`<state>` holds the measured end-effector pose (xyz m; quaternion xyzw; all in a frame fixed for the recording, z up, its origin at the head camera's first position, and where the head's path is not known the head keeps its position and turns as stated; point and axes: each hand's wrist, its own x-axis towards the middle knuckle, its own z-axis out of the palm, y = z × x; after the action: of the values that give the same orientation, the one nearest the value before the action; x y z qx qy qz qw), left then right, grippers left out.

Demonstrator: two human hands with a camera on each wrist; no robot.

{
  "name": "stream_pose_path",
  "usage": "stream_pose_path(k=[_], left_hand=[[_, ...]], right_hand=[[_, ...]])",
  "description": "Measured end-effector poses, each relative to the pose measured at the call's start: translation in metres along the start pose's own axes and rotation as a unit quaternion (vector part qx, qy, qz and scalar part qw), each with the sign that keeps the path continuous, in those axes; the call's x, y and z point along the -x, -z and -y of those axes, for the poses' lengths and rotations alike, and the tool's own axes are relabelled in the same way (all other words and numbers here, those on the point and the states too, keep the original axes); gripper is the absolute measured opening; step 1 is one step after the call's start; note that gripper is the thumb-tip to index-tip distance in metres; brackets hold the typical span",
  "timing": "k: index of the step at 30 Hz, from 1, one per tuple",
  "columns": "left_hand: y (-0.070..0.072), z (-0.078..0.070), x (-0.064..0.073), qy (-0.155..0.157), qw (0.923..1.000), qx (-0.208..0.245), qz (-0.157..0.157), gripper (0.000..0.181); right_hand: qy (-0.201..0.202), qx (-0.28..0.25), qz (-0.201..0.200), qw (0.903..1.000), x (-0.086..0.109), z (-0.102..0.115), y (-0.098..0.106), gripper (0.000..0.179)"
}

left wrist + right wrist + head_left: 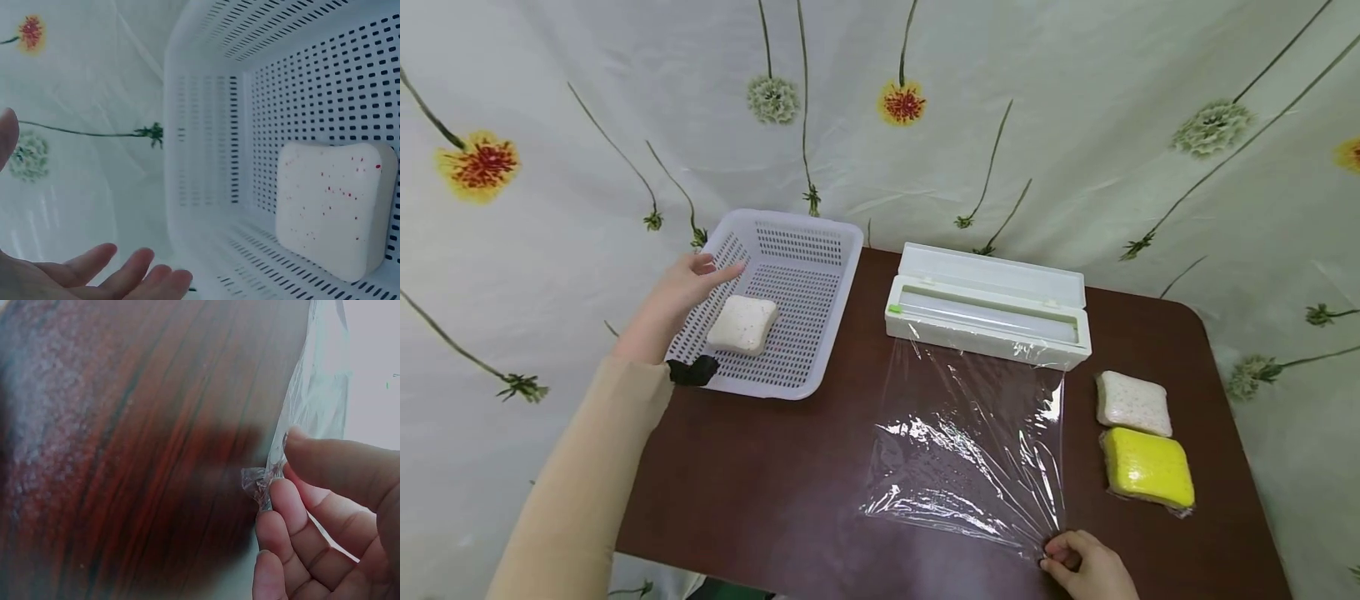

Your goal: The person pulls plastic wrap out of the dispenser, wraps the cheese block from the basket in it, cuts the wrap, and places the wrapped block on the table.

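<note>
A sheet of clear plastic wrap point(962, 442) stretches from a white wrap dispenser box point(988, 312) toward the table's front edge. My right hand point(1086, 565) pinches its near right corner; the right wrist view shows the bunched plastic wrap point(269, 478) between thumb and fingers. My left hand point(681, 292) is over the left side of a pale plastic basket point(842, 308), fingers spread and holding nothing. Inside the basket lies a white speckled sponge-like block point(743, 325), just right of that hand. The left wrist view has the block point(331, 206) resting on the perforated bottom.
On the right side of the brown table point(760, 483), another white speckled block point(1133, 404) lies just behind a yellow block point(1148, 467) wrapped in clear film. The dispenser's lid point(992, 271) stands raised at the back. Flower-printed cloth point(1037, 150) hangs behind the table.
</note>
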<state>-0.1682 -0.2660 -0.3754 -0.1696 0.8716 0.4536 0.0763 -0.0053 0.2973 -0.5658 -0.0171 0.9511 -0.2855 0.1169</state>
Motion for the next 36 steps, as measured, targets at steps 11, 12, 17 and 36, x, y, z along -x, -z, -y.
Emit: stream_pose_path(k=[11, 12, 17, 36], left_hand=[[-0.014, 0.014, -0.039, 0.089, 0.9958, -0.023, 0.008, 0.121], [-0.016, 0.016, -0.041, 0.09, 0.9955, -0.024, 0.012, 0.119], [-0.026, 0.028, -0.05, 0.098, 0.9938, -0.044, 0.029, 0.11], [-0.06, 0.023, -0.053, 0.243, 0.9546, -0.172, 0.013, 0.098]], right_hand=[[0.023, -0.011, 0.01, 0.9996, -0.001, -0.004, 0.003, 0.021], [0.023, -0.013, 0.011, 0.9996, -0.001, -0.004, 0.003, 0.021], [0.025, -0.019, 0.017, 0.9993, -0.002, -0.004, 0.003, 0.021], [0.051, -0.068, 0.029, 0.996, 0.001, -0.012, 0.005, 0.02]])
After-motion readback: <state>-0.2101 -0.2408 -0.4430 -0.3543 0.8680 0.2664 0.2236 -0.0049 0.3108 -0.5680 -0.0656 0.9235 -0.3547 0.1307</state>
